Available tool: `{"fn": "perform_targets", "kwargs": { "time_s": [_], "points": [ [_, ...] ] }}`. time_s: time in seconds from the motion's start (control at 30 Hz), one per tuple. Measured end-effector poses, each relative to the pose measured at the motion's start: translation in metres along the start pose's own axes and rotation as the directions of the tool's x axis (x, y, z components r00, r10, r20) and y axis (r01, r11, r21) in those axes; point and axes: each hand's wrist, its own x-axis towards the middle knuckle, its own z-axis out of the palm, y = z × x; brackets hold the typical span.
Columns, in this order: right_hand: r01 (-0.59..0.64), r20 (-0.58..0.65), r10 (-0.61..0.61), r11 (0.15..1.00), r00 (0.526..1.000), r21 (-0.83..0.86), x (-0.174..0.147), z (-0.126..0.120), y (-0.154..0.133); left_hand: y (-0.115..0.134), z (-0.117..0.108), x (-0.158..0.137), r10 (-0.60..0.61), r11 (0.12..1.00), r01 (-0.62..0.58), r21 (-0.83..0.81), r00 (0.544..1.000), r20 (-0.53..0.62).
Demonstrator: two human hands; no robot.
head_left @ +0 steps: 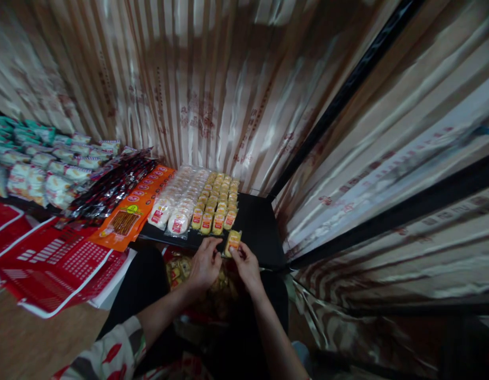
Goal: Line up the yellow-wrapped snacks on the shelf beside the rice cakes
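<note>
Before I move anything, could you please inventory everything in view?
Held snack packet: one, yellow, in right hand
Arranged packets: many, yellow, on table
Round packets: many, white, farther left
Pouch: at least one, orange, beside those
Glossy packets: many, dark, beside pouch
Bagged snacks: many, mixed, far left
Basket: at least one, red, left
Loose packets: many, yellow, lower centre
Table: one, black, centre
Curtain: count unclear, beige, behind
Poles: several, black, right
Trousers: one pair, black, centre
Sleeve: one, patterned, left
Left hand: one, near packet
Right hand: one, centre
</note>
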Motion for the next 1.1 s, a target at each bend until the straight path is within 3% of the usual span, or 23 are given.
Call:
{"fn": "perform_targets", "kwargs": {
  "time_s": [0.27, 0.6, 0.77, 1.1],
  "points": [
    [0.053, -0.105, -0.095, 0.936, 0.99, -0.347, 0.04, 0.001, 0.002, 0.002, 0.022, 0.013, 0.018, 0.999, -0.023, 0.033, 0.987, 0.158],
    [0.027, -0.134, -0.127, 0.818, 0.983, -0.574, 0.064, 0.008, 0.004, -0.007, 0.038, 0.037, -0.06, 0.995, 0.043, 0.087, 0.979, 0.194],
    [0.048, -0.118, -0.147, 0.799, 0.982, -0.599, 0.066, 0.011, 0.004, -0.017, 0.041, 0.038, -0.022, 0.998, 0.01, 0.066, 0.983, 0.181],
    [0.012, -0.192, -0.127, 0.861, 0.973, -0.508, 0.063, 0.014, 0.011, -0.048, 0.06, 0.033, 0.122, 0.992, -0.122, -0.009, 0.993, 0.007]
  ]
}}
